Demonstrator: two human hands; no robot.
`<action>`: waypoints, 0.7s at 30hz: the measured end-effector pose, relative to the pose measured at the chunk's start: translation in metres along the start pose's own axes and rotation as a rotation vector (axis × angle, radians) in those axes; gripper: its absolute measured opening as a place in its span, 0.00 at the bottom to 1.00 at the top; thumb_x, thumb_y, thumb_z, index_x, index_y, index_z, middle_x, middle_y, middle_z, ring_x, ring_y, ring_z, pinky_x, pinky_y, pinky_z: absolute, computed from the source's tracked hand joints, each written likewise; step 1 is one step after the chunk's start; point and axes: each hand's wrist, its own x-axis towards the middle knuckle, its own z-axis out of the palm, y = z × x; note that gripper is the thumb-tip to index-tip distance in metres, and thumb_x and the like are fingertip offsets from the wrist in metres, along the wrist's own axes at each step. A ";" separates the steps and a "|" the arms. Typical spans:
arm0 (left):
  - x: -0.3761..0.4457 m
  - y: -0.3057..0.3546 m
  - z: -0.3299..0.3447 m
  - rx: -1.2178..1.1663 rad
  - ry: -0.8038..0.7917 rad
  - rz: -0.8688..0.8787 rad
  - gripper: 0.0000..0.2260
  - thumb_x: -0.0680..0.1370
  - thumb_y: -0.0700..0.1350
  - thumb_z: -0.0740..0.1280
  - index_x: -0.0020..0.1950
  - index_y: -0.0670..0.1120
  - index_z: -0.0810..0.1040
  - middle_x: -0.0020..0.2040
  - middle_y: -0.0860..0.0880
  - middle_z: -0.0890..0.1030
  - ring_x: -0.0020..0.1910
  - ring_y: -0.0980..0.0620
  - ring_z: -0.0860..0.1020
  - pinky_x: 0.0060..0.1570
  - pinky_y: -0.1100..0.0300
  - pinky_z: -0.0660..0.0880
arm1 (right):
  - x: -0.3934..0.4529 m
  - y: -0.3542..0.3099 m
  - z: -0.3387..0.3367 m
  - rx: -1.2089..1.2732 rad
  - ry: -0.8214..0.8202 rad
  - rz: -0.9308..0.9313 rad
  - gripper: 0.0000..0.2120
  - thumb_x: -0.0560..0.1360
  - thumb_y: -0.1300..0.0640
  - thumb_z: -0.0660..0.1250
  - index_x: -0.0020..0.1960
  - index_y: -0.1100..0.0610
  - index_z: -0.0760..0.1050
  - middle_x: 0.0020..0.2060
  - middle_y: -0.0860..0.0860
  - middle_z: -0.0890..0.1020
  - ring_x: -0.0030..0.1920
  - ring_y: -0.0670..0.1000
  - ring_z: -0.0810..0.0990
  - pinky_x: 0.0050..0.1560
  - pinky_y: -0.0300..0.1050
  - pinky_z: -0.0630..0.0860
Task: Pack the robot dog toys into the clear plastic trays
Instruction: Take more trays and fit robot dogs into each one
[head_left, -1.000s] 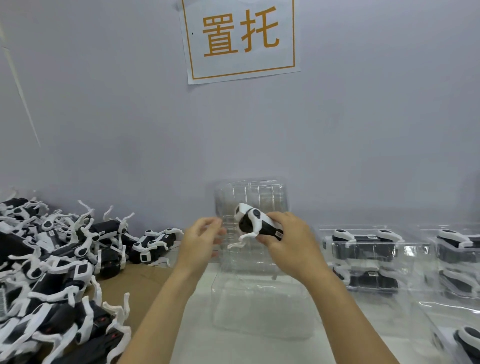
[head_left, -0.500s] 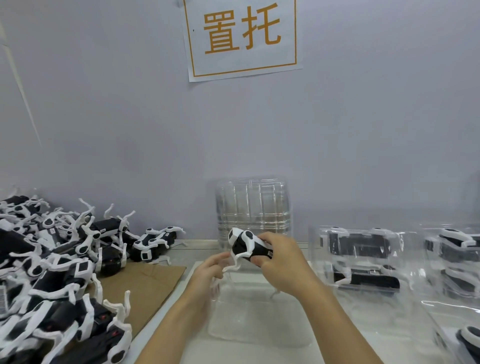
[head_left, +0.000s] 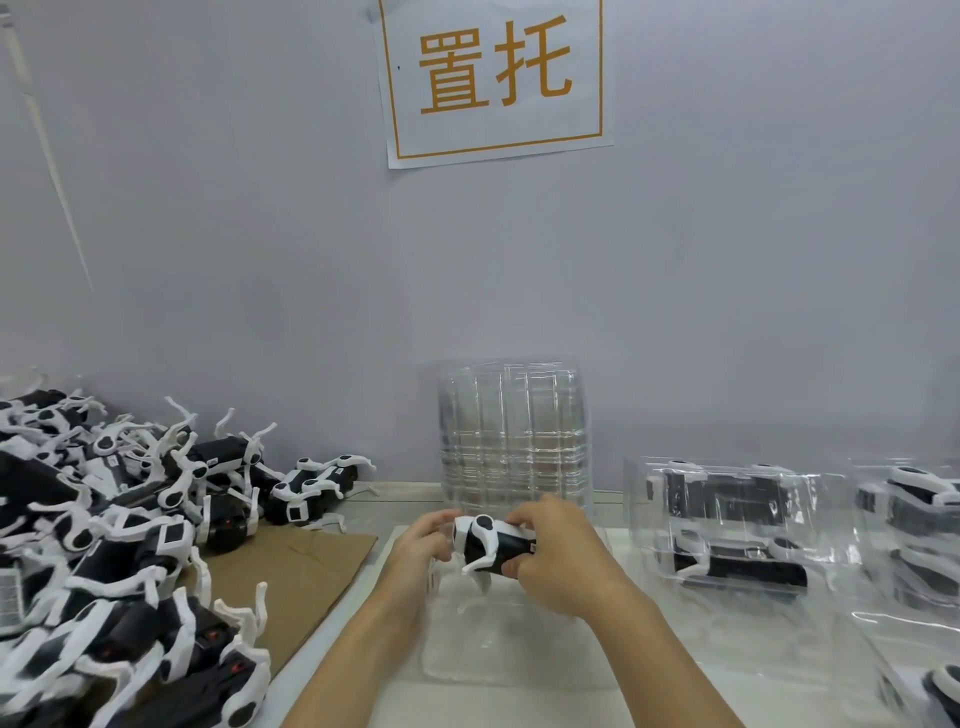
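Observation:
A black and white robot dog toy (head_left: 491, 543) is held just above an open clear plastic tray (head_left: 483, 644) lying flat in front of me. My right hand (head_left: 561, 564) grips the toy's black body from the right, fingers curled over its top. My left hand (head_left: 421, 540) holds the toy's white front end from the left. The toy's white legs point down toward the tray. Part of the body is hidden under my right fingers.
A heap of loose robot dog toys (head_left: 114, 530) covers the left side, partly on a brown cardboard sheet (head_left: 296, 577). A stack of clear trays (head_left: 514, 436) stands upright against the wall. Packed trays (head_left: 727, 525) lie at right. A paper sign (head_left: 493, 78) hangs above.
Both hands have come down with the toy, from in front of the upright tray stack to just above the flat tray. My left hand has closed in on the toy's front end.

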 end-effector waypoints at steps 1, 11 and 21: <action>-0.001 0.000 0.000 0.008 0.003 -0.004 0.22 0.71 0.32 0.57 0.57 0.47 0.81 0.54 0.42 0.84 0.60 0.37 0.78 0.53 0.48 0.73 | -0.001 0.000 0.000 -0.007 0.005 0.003 0.09 0.71 0.57 0.72 0.51 0.53 0.81 0.49 0.49 0.80 0.49 0.52 0.79 0.50 0.49 0.79; -0.003 0.012 0.006 -0.035 -0.024 -0.043 0.06 0.80 0.43 0.66 0.55 0.42 0.78 0.44 0.46 0.83 0.45 0.46 0.80 0.43 0.52 0.75 | -0.005 -0.009 0.000 -0.104 0.034 0.000 0.07 0.72 0.50 0.72 0.45 0.53 0.81 0.41 0.49 0.82 0.41 0.52 0.78 0.35 0.42 0.71; 0.002 0.013 0.002 -0.011 0.031 -0.071 0.07 0.79 0.39 0.65 0.52 0.41 0.82 0.47 0.41 0.84 0.49 0.42 0.80 0.51 0.48 0.75 | -0.005 -0.013 0.010 -0.172 0.080 0.021 0.08 0.73 0.52 0.71 0.38 0.51 0.75 0.35 0.48 0.75 0.36 0.53 0.72 0.33 0.42 0.64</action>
